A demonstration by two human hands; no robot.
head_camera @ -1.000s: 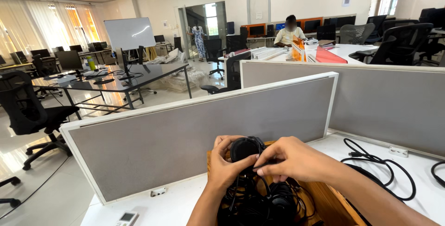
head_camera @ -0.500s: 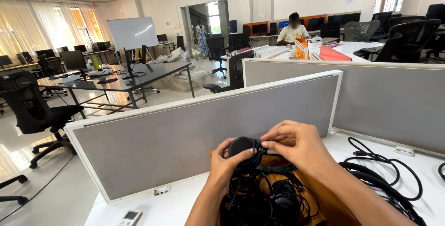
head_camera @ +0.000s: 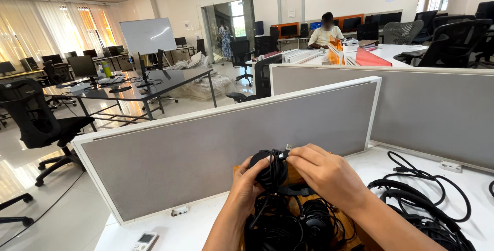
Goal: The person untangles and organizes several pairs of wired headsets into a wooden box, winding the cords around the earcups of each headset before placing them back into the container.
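While the right hand now pinches the cable plug at the earcup's top, lower than half a second ago, the left hand grips the black headset earcup over the wooden box; the cord looks wound further around it.

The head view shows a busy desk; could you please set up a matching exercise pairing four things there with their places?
Things:
1. round black headphone earcup
2. small white remote control
3. loose black power cables
4. grey fabric desk divider

Places:
A. bottom left on the white desk
B. upright behind the hands
C. right on the desk
D. held between both hands

Pairs: 1-D, 2-A, 3-C, 4-B
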